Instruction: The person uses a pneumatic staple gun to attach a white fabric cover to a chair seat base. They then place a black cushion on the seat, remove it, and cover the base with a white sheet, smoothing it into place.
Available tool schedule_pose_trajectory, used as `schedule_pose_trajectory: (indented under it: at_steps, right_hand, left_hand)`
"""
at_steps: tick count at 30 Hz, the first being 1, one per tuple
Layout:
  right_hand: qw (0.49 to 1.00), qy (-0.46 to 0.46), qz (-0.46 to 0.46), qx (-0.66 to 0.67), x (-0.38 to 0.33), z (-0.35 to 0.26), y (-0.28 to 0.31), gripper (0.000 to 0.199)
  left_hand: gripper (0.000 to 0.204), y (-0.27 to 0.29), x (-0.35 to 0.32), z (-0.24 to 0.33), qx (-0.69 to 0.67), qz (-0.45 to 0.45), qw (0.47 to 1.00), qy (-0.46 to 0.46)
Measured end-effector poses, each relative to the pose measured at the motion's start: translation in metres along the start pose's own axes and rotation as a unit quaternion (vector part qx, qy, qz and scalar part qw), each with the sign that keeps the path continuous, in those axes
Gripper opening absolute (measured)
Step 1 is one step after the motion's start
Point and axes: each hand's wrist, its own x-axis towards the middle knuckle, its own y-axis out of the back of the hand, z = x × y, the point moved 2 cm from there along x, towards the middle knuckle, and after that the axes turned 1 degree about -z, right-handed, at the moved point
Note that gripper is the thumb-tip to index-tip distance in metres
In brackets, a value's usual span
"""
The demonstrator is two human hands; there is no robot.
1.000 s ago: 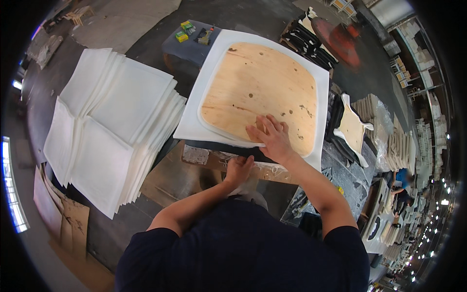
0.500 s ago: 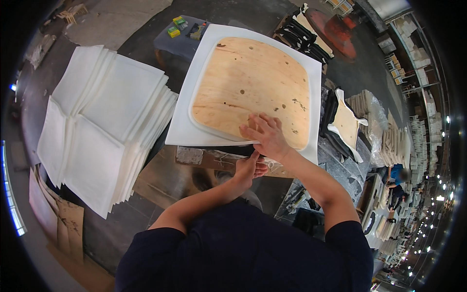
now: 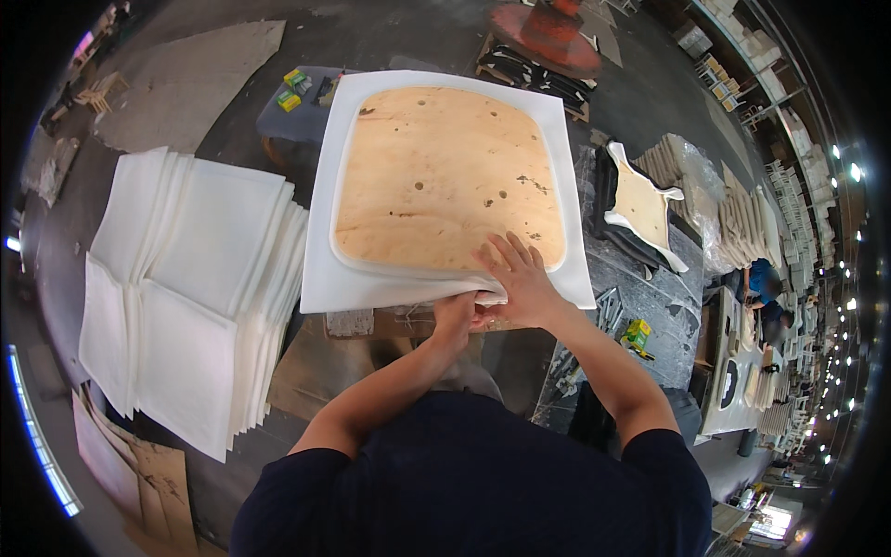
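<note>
A rounded square plywood board [image 3: 450, 172], with dark knots and a few holes, lies on a larger white padding sheet [image 3: 325, 292] in front of me. The sheet sticks out past the board on all sides. At its near edge the sheet is bunched up, and my left hand [image 3: 455, 316] is closed on that edge, its fingertips partly hidden. Just right of it, my right hand [image 3: 527, 286] rests with fingers spread over the board's near edge, the palm beside the bunched sheet.
To the left stands a tall stack of folded white sheets [image 3: 186, 343]. At the right, a worktable [image 3: 664, 306] carries a padded board with white corners [image 3: 642, 200], tools and a green-yellow box [image 3: 636, 334]. A grey stool [image 3: 297, 116] with small boxes stands beyond. A person [image 3: 763, 283] works far right.
My left hand has come up from below and now grips the near edge, which is bunched. The right hand still lies spread on the board. The whole view has shifted slightly.
</note>
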Motion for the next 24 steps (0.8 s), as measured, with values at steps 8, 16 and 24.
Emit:
schedule_pose_trajectory:
  at_steps: [8,16,24]
  right_hand:
    - [0.996,0.029,-0.006,-0.09,0.019,0.028,-0.009,0.102]
    - [0.987,0.068,0.06,-0.131,0.034,0.019,-0.022,0.103]
    - [0.985,0.08,0.094,-0.119,0.031,0.024,-0.02,0.099]
  left_hand:
    - [0.025,0.008,0.012,-0.004,0.178,-0.005,0.981,-0.077]
    - [0.028,0.025,0.011,-0.012,0.193,-0.05,0.972,-0.124]
    - [0.042,0.041,0.014,-0.016,0.332,-0.056,0.927,-0.163]
